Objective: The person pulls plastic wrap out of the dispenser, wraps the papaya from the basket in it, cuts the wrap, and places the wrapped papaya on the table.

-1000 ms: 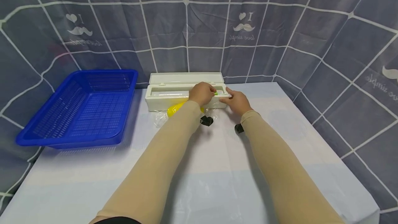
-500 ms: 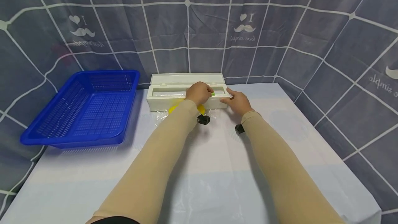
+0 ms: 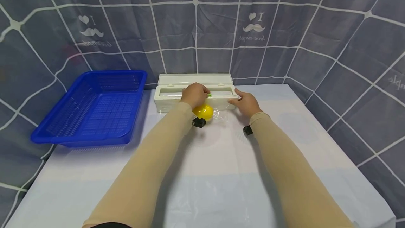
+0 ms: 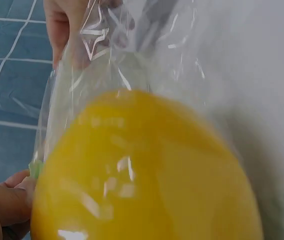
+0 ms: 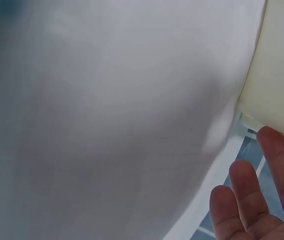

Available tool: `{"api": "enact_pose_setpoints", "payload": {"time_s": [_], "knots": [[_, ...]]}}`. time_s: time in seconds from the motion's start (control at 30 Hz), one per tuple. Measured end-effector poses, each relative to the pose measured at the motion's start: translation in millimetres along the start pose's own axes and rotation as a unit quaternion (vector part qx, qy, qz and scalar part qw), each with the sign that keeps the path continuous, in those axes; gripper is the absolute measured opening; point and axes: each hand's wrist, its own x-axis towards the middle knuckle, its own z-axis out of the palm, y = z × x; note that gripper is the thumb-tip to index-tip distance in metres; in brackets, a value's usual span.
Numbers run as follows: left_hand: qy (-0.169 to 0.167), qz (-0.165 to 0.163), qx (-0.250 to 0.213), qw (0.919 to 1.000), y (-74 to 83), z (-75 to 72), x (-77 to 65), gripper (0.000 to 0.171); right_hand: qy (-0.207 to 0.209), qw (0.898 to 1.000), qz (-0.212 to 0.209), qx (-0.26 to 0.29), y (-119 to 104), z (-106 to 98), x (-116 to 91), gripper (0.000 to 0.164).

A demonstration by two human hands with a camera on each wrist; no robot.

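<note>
1. Tilting the green slider (image 4: 35, 169) my left hand (image 3: 194, 94) pinches might snag the film (image 4: 182, 45).
2. The white box (image 3: 224, 104), far along the bench (image 3: 215, 164), might skid if my straight-fingered right hand (image 3: 248, 105) braces weakly.

Possibly a makeshift booth: grey gridded curtain (image 3: 175, 25) (mirrored lettering (image 3: 251, 38), moustaches (image 3: 254, 27)) around a white-covered table (image 3: 218, 157).

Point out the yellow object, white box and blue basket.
Yellow object (image 4: 144, 172), left wrist view: middle of its rounded surface.
White box (image 3: 165, 105), head view: left part of its front wall.
Blue basket (image 3: 91, 139), head view: its near rim.
</note>
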Motion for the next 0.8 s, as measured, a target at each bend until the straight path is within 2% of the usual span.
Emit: {"api": "enact_pose_setpoints", "payload": {"time_s": [0.33,0.53,0.8], "knots": [[0.002,-0.027,-0.012,0.9996,-29.6,-14.0,-7.8,0.023,-0.003,1.000,0.000,-0.009,1,-2,-1,0.080],[0.007,-0.028,-0.017,0.9994,-34.2,-18.8,-13.4,0.023,-0.006,1.000,0.004,0.004,0,-1,0,0.080],[0.007,-0.032,-0.026,0.9991,-38.2,-18.8,-13.2,0.024,-0.003,1.000,0.001,-0.003,2,1,3,0.080]]}}
